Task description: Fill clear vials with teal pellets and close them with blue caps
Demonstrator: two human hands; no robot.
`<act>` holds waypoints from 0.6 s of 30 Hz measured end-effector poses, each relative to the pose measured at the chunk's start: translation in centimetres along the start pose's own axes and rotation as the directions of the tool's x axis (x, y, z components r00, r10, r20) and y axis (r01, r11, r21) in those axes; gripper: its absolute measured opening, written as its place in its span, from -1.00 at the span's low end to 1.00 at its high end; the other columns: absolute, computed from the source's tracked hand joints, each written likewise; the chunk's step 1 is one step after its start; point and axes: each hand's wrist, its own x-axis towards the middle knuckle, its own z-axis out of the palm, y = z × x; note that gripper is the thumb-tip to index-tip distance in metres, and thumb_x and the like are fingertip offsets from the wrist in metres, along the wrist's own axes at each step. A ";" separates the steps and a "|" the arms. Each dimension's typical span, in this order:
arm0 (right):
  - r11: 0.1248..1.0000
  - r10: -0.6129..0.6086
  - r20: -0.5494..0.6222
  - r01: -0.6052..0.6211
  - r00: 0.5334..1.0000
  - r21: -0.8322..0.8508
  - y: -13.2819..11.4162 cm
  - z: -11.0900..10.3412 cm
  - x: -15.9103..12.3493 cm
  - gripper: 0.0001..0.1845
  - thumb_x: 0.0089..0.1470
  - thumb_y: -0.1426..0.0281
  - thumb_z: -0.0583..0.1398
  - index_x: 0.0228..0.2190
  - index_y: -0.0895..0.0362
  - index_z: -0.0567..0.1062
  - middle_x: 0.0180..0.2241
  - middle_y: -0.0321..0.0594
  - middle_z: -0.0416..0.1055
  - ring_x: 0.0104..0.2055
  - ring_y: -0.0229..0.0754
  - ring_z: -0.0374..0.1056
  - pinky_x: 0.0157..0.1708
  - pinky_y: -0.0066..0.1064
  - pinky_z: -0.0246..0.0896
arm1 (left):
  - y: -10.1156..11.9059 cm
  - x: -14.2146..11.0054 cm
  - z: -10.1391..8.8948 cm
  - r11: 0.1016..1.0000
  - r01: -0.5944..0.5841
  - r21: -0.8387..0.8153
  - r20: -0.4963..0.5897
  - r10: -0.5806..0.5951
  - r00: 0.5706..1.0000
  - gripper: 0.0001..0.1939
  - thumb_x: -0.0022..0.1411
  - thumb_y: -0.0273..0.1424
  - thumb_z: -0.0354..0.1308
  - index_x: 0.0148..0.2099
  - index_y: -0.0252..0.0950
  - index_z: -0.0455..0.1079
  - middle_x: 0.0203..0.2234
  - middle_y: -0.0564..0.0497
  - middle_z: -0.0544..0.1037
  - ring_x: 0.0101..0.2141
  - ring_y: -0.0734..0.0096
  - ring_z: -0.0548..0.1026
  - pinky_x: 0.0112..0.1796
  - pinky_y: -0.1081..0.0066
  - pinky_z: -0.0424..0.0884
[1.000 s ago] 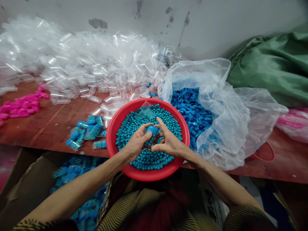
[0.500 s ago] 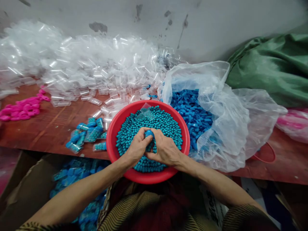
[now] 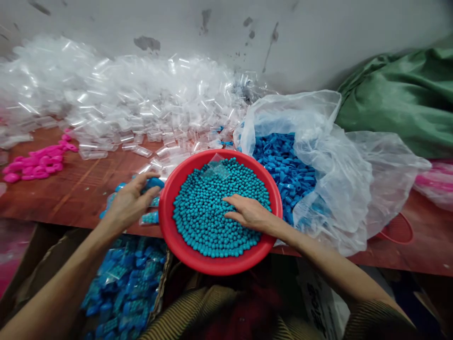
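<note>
My left hand (image 3: 132, 200) is over a small group of clear, blue-capped containers (image 3: 150, 217) to the left of the red basin (image 3: 168, 231). Its thumb and fingers are apart, and a blue cap shows between or just behind them. My right hand (image 3: 249, 212) hovers above or touches the turquoise beads (image 3: 212, 212) that fill the basin. Thumb and forefinger there are parted, with nothing seen between them. A clear flat plastic piece (image 3: 216, 169) lies on the beads near the far rim.
Many clear plastic tubes (image 3: 152, 94) are heaped along the wall. Blue caps (image 3: 279, 160) fill a translucent bag (image 3: 336, 179) on the right. Pink pieces (image 3: 38, 160) lie at left. Below the table edge, a cardboard box (image 3: 46, 264) holds blue-capped containers. A green sack (image 3: 403, 94) stands back right.
Both hands were together over the basin around a blue-capped piece. They have parted: the left moved left to the containers, the right stayed over the beads and opened. The view shifted slightly.
</note>
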 end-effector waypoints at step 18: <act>0.962 0.272 -0.598 -0.223 0.754 0.156 7.0 -6.5 -4.0 -0.70 0.10 0.31 0.09 -0.16 0.12 0.48 -0.22 -0.15 0.48 -0.19 -0.11 0.40 -0.14 -0.23 0.29 | 1.6 6.6 10.0 0.663 -0.376 0.647 0.280 0.253 0.926 -0.50 0.20 -0.30 -0.05 0.18 -0.30 0.15 -0.05 -0.17 0.41 -0.13 0.15 0.46 -0.16 0.28 0.36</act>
